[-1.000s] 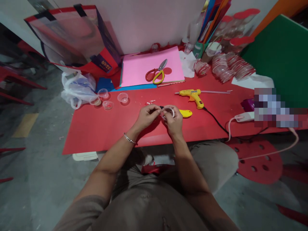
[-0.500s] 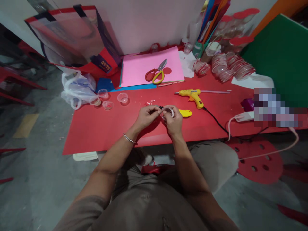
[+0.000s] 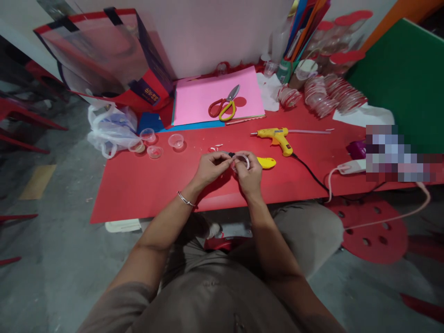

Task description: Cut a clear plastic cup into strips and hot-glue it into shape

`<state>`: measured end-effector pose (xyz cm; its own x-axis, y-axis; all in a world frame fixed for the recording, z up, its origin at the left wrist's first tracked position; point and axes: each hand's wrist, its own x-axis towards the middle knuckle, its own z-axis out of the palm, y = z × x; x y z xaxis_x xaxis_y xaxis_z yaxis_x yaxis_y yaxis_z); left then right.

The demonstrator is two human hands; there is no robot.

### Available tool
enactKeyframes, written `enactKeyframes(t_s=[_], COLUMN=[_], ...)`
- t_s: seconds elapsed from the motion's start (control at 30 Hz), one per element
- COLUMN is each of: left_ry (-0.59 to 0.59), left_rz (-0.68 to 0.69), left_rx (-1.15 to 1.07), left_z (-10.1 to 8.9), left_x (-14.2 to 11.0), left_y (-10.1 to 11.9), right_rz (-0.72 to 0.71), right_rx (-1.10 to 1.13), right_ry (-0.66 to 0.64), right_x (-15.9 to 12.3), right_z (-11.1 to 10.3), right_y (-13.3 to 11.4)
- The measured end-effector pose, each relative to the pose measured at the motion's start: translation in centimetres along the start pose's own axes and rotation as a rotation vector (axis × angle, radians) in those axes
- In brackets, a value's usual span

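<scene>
Over the front part of the red table, my right hand (image 3: 250,175) is closed round a small clear plastic cup (image 3: 247,161) with a pale rim. My left hand (image 3: 212,168) meets it from the left, thumb and forefinger pinched at the cup's edge; fingers cover much of the cup. Behind the hands lies a utility knife (image 3: 267,163) with a yellow handle, partly hidden by my right hand. Small white scraps (image 3: 215,148) are beyond my left hand. A yellow hot glue gun (image 3: 276,135) with a glue stick in its back lies farther right.
Small clear cups (image 3: 176,141) stand at the left beside a white plastic bag (image 3: 113,129). Scissors (image 3: 227,104) rest on pink paper (image 3: 197,99). Stacked clear cups (image 3: 319,97) lie at the back right. The glue gun's black cord (image 3: 308,172) runs toward a white power strip (image 3: 352,167).
The cup has tilted slightly between my fingers, its rim turning a little and back. Both hands keep nearly the same place and grip; nothing else on the table has moved.
</scene>
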<state>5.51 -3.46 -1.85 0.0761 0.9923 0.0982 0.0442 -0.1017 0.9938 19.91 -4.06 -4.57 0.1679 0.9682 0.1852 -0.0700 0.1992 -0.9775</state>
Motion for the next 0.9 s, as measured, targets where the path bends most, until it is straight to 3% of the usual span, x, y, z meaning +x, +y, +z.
enactKeyframes(t_s=[0.47, 0.73, 0.9], left_ry=[0.061, 0.026, -0.073], left_rz=[0.019, 0.008, -0.031], left_rx=[0.071, 0.019, -0.023], left_z=[0.26, 0.12, -0.19], left_x=[0.00, -0.04, 0.14], left_y=[-0.17, -0.28, -0.20], right_rz=[-0.012, -0.009, 0.036], right_rx=[-0.046, -0.022, 0.042], right_ry=[0.009, -0.004, -0.034], right_x=[-0.05, -0.11, 0.02], right_z=[-0.05, -0.13, -0.28], right_y=[-0.40, 0.11, 0.52])
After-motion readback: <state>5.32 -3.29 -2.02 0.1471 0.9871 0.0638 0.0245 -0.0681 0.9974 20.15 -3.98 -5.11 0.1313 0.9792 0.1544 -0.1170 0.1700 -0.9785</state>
